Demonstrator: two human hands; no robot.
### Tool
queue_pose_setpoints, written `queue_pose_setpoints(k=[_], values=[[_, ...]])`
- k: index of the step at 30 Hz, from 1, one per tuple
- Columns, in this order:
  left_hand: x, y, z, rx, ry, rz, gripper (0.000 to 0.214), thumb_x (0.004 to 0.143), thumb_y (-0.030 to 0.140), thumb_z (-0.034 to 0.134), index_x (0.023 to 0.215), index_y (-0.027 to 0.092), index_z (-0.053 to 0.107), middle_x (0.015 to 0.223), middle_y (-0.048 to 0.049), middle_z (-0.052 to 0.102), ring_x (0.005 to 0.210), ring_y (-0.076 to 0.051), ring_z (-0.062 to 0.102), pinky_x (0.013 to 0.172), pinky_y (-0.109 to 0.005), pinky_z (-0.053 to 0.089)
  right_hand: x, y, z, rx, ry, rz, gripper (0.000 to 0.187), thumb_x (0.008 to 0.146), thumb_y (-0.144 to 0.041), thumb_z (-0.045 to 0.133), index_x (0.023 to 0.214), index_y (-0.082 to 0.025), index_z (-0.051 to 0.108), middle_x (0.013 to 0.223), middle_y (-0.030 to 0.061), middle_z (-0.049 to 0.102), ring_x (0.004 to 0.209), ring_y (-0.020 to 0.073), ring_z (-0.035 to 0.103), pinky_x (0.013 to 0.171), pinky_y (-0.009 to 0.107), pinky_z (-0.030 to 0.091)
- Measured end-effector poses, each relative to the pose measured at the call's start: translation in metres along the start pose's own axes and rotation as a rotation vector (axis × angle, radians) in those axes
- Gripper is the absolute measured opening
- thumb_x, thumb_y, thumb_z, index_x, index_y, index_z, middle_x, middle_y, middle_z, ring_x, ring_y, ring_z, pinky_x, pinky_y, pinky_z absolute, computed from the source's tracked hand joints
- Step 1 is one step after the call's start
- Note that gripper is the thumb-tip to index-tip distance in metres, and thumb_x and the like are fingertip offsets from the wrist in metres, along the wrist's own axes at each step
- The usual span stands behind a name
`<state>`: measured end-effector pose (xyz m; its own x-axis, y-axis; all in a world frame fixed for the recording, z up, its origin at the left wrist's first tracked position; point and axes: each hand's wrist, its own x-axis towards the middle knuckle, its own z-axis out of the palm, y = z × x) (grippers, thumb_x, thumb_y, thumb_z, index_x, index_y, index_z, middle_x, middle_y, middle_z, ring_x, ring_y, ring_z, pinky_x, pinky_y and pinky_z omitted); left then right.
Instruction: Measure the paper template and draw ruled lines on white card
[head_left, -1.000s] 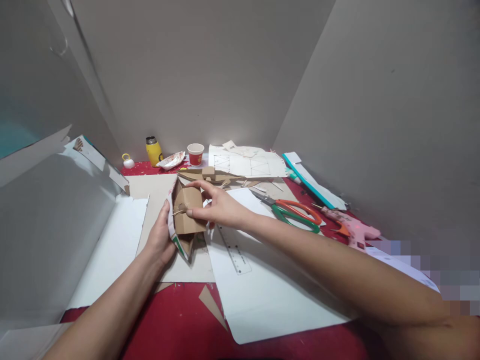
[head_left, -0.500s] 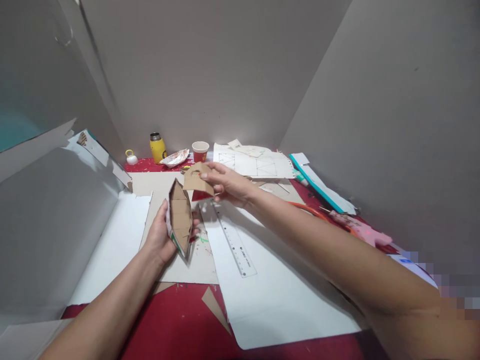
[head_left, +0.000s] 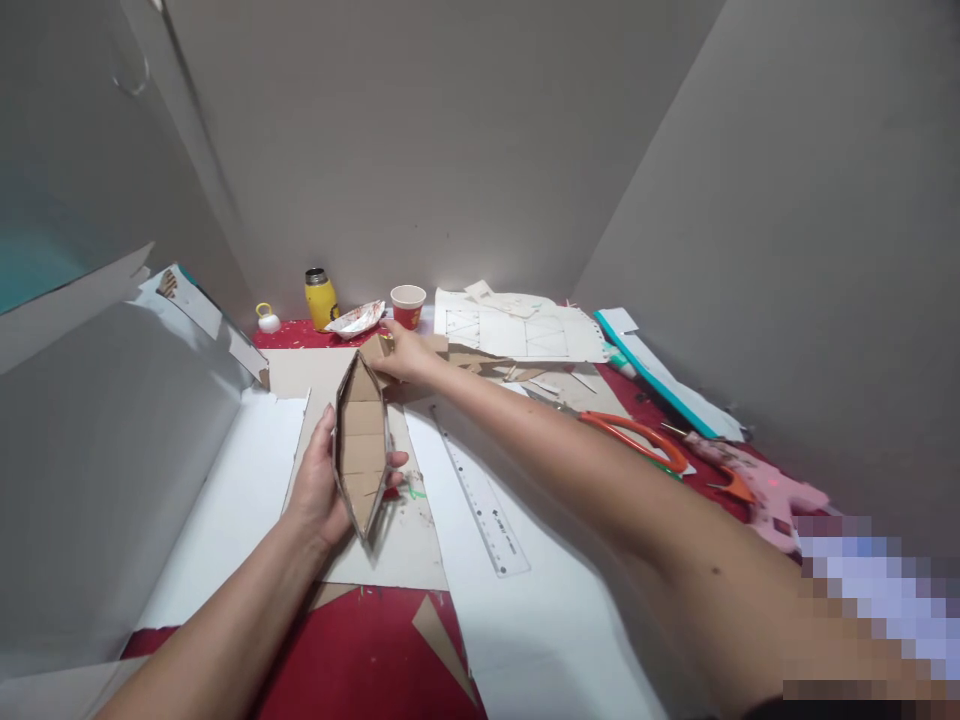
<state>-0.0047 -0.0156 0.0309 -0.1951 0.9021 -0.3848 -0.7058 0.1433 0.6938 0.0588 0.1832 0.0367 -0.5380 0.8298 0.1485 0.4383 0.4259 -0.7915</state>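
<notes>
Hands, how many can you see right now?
2: the left hand holds the cardboard boat, and the right hand is at a cardboard piece just beyond it.

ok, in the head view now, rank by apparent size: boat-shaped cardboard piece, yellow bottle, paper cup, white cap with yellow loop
1. Boat-shaped cardboard piece, held in the left hand, nearest the camera
2. Yellow bottle and paper cup: too close to rank; bottle taller, cup wider
3. White cap
</notes>
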Motion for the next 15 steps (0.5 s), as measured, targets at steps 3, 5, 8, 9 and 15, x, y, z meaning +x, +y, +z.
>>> queue_pose_setpoints(k=[3, 5, 8, 9, 15], values=[[0.0, -0.001, 0.0, 0.001, -0.006, -0.015, 0.055, 0.093, 0.058, 0.045, 0.123, 0.014, 0.06, 0.075, -0.011, 0.07, 0.065, -0.028, 0.071, 0.056, -0.038, 0.057, 0.003, 0.003, -0.001, -0.044, 0.026, -0.036, 0.068, 0.07, -0.023, 0.073, 0.135, -0.017, 0.054, 0.114, 0.0127, 0.069, 0.102, 0.029, 0.065, 0.093, 0.043, 0.05], [0.002, -0.001, -0.001, -0.013, -0.025, -0.015, 0.055, 0.094, 0.056, 0.044, 0.126, 0.014, 0.06, 0.079, -0.0117, 0.071, 0.068, -0.028, 0.071, 0.057, -0.038, 0.058, -0.001, 0.002, -0.008, -0.052, 0.076, -0.061, 0.058, 0.075, -0.026, 0.069, 0.131, -0.016, 0.057, 0.11, 0.0121, 0.07, 0.103, 0.0284, 0.065, 0.094, 0.043, 0.048], [0.006, -0.002, -0.005, -0.051, -0.066, -0.022, 0.057, 0.096, 0.056, 0.04, 0.124, 0.012, 0.062, 0.09, -0.0153, 0.072, 0.073, -0.026, 0.071, 0.063, -0.039, 0.059, -0.019, -0.005, -0.022, -0.027, 0.159, -0.114, 0.035, 0.086, -0.029, 0.06, 0.118, -0.015, 0.064, 0.106, 0.0103, 0.07, 0.099, 0.0234, 0.065, 0.093, 0.039, 0.049], [0.007, -0.003, -0.006, -0.06, -0.077, -0.027, 0.058, 0.096, 0.056, 0.039, 0.121, 0.01, 0.064, 0.093, -0.0168, 0.072, 0.075, -0.026, 0.071, 0.065, -0.039, 0.059, -0.028, -0.008, -0.027, -0.006, 0.168, -0.129, 0.029, 0.088, -0.029, 0.057, 0.112, -0.015, 0.066, 0.103, 0.0091, 0.07, 0.096, 0.021, 0.065, 0.09, 0.036, 0.05], [0.007, -0.004, -0.003, -0.025, -0.1, -0.03, 0.057, 0.098, 0.053, 0.034, 0.108, 0.009, 0.068, 0.092, -0.017, 0.073, 0.074, -0.027, 0.072, 0.063, -0.039, 0.059, -0.082, -0.034, -0.036, 0.152, -0.037, -0.113, 0.046, 0.083, -0.038, 0.068, 0.119, -0.009, 0.063, 0.092, 0.0083, 0.07, 0.08, 0.0176, 0.065, 0.076, 0.034, 0.054]])
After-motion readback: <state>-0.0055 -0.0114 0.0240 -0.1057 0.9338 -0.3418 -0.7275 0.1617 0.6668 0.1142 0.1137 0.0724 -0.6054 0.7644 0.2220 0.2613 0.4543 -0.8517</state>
